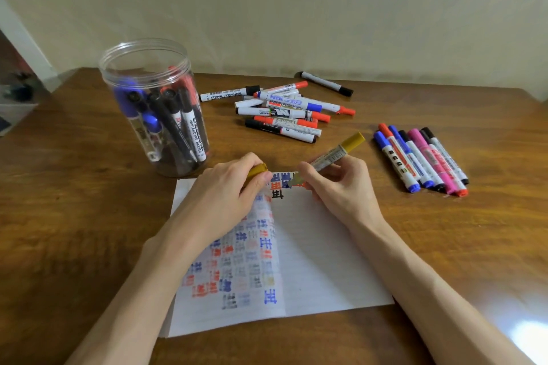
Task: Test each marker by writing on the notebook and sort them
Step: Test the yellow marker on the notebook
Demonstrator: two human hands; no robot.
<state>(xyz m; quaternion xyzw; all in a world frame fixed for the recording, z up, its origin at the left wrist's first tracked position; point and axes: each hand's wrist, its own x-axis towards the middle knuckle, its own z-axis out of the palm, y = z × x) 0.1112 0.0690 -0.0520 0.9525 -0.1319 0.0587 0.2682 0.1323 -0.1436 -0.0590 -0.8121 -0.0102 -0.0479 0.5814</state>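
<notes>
**Testing step, head view.** The right grip (335, 184) pinches the mustard marker (333, 153) low on its barrel, fingers curled round it. The tip angles down at the top edge of the notebook (320, 246), among test marks already written there. Whether the tip touches the paper cannot be told. The left grip (225, 190) clamps the matching cap (258, 170) between thumb and curled fingers and lies over the left page.

For a fair test, the tip should probably go to a blank patch of the right page rather than over existing marks. Several firm strokes would show the ink best, with the left grip pressing the page flat so it cannot shift. The cap should be seated fully before sorting.

A clear jar (154, 107) of markers stands at the left of the surface (74, 216). A loose pile (284, 111) lies beyond the notebook, and a neat row (421, 158) lies to the right, well apart. Which group takes this marker depends on the line it gives.
</notes>
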